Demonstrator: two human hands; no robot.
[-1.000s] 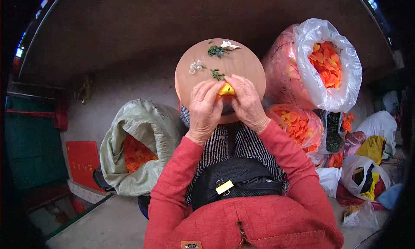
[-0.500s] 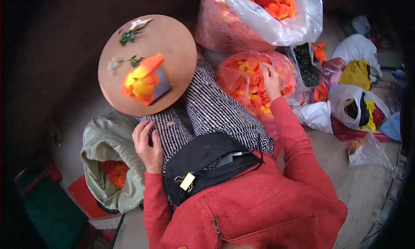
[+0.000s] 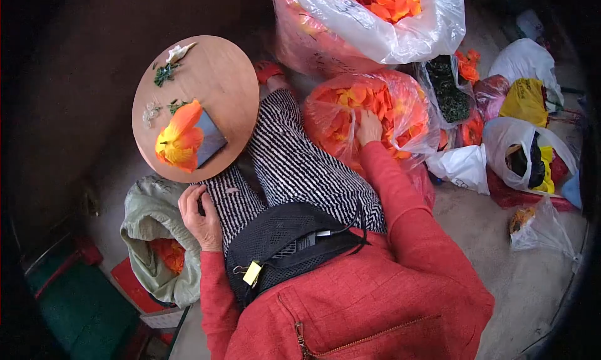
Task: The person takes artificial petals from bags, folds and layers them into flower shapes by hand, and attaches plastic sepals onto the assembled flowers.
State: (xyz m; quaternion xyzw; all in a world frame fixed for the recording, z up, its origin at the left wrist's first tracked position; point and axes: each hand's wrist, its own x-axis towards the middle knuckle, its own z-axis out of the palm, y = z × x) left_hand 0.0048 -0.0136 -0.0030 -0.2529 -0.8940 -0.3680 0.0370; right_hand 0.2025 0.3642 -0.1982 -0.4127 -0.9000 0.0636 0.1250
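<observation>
My left hand (image 3: pixel 201 217) rests by my thigh below the round wooden board, fingers slightly apart and holding nothing. My right hand (image 3: pixel 369 128) reaches into a clear plastic bag (image 3: pixel 320 106) of orange petals; its fingertips are hidden among them. On the round board (image 3: pixel 219 66) lies an orange and yellow fabric flower (image 3: pixel 179 138), partly over a dark square block (image 3: pixel 211 142). Small green pieces (image 3: pixel 164 75), a white piece (image 3: pixel 180 52) and a small clear cluster (image 3: pixel 150 115) lie there too.
A large plastic bag (image 3: pixel 432 28) of orange petals stands at the top. At lower left is a pale green sack (image 3: pixel 143 219) with orange pieces. Several filled bags, one yellow (image 3: pixel 524 103), crowd the right side. A black mesh pouch (image 3: pixel 275 235) sits on my lap.
The view has turned right. Both hands have left the flower, which now lies on the board. My left hand has dropped beside my thigh; my right hand has moved deep into the petal bag.
</observation>
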